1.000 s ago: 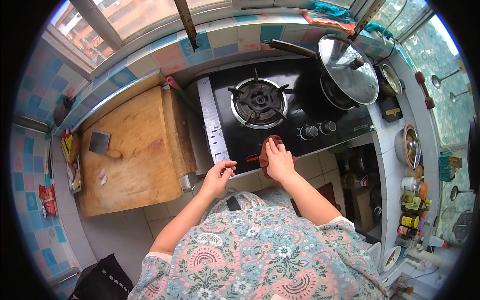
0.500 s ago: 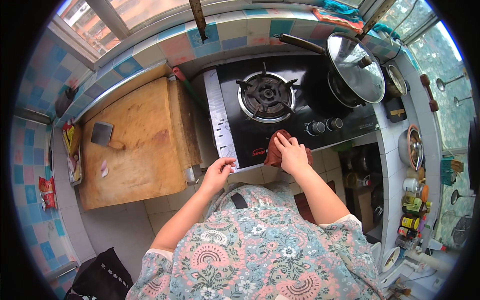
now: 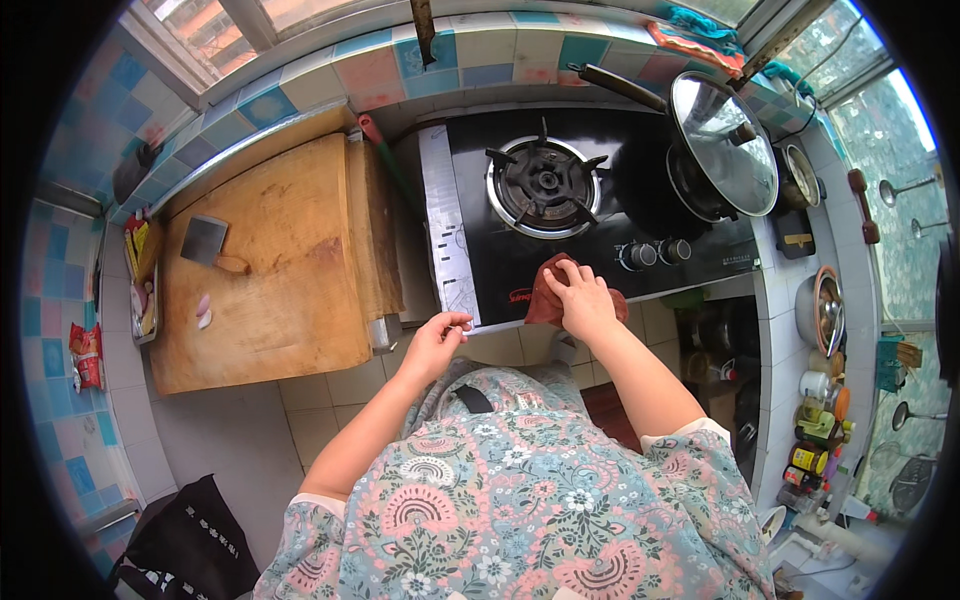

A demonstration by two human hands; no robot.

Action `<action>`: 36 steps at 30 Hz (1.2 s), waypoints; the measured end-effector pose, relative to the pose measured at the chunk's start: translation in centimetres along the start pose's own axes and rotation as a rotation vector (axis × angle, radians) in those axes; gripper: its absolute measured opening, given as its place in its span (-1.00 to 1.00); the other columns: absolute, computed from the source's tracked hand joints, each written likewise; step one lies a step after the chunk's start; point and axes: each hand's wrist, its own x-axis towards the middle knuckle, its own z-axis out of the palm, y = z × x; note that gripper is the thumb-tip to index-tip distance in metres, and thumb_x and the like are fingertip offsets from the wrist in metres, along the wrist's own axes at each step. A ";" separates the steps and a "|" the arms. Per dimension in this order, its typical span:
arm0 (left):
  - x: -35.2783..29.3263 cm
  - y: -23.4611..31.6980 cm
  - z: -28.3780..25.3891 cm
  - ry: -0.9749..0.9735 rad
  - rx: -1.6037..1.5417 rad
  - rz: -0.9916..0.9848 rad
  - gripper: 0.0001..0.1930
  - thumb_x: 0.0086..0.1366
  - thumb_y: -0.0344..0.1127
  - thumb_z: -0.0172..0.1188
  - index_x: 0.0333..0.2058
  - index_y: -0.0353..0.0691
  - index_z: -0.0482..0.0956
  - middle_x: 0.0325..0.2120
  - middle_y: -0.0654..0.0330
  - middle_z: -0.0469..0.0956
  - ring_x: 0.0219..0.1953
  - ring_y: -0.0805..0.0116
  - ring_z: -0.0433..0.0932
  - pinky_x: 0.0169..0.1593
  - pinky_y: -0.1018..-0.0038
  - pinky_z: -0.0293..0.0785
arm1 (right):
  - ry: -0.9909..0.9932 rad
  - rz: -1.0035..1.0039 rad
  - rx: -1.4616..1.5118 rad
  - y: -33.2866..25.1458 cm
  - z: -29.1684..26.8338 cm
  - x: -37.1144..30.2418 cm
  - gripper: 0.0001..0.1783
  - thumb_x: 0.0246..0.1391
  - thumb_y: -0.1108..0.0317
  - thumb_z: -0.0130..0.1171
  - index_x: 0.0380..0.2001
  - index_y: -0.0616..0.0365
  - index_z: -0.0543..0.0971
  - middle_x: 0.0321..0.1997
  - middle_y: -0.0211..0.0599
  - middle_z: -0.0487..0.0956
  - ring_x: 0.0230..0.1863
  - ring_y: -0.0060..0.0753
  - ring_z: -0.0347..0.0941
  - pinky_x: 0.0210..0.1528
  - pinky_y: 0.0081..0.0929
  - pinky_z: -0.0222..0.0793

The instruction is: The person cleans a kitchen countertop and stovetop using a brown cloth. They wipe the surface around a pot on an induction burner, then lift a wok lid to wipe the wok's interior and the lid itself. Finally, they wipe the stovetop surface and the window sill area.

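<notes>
Under the fingers of my right hand point(image 3: 587, 303), a reddish-brown cloth point(image 3: 545, 300) lies bunched on the front edge of the black glass gas stove point(image 3: 480, 262). The fingers press down on it, and part of it hangs over the edge. My left hand point(image 3: 437, 342) hovers by the stove's front left corner, its fingers curled in with nothing visible between them. Behind the cloth are two control knobs point(image 3: 656, 253). The left burner point(image 3: 546, 182) is bare, while a pan with a glass lid point(image 3: 722, 140) covers the right one.
To the left, a large wooden board point(image 3: 270, 270) carries a cleaver point(image 3: 206, 241) and some garlic-like pieces point(image 3: 204, 312). A small pot point(image 3: 797, 178) stands beyond the pan. Along the right counter are a metal bowl point(image 3: 822, 312) and several bottles point(image 3: 810, 455). A black bag point(image 3: 190, 540) sits lower left.
The whole view has shifted slightly. My right hand and the cloth have slid a little left along the stove's front edge. My left hand stays at the corner.
</notes>
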 end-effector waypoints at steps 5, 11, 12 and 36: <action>0.7 1.5 1.2 0.017 0.062 0.059 -0.73 0.35 -0.42 0.02 -0.01 -0.27 0.54 -0.22 0.22 0.57 -0.25 0.52 0.53 -0.11 0.51 0.48 | 0.002 -0.017 -0.062 -1.9 0.7 3.3 -0.23 -0.18 0.42 0.21 0.23 -0.13 0.39 0.28 -0.32 0.29 0.13 -0.24 0.28 -0.03 -0.32 0.30; 1.5 2.5 2.0 0.143 0.274 0.163 -0.74 0.30 -0.44 0.03 -0.05 -0.20 0.55 -0.23 0.19 0.56 -0.24 0.37 0.57 -0.12 0.45 0.50 | -0.073 -0.119 -0.020 2.4 -0.5 -0.4 -0.20 -0.23 0.43 0.25 0.22 -0.10 0.40 0.24 -0.36 0.28 0.13 -0.26 0.27 -0.03 -0.32 0.28; 1.7 2.5 2.6 0.169 0.371 0.203 -0.74 0.29 -0.44 0.04 -0.06 -0.18 0.56 -0.23 0.19 0.55 -0.24 0.33 0.57 -0.11 0.44 0.50 | -0.085 -0.139 -0.014 2.4 -0.5 0.0 -0.21 -0.23 0.43 0.25 0.22 -0.10 0.41 0.24 -0.35 0.29 0.13 -0.26 0.27 -0.03 -0.32 0.28; 3.1 3.0 7.0 0.236 1.270 0.211 -0.36 0.06 -0.50 0.10 0.20 -0.15 0.35 0.06 0.18 0.33 0.00 0.16 0.40 0.04 0.28 0.31 | -0.160 -0.340 -0.004 5.0 -1.9 0.9 -0.34 -0.14 0.41 0.21 0.16 -0.05 0.47 0.23 -0.33 0.31 0.13 -0.26 0.27 -0.01 -0.34 0.25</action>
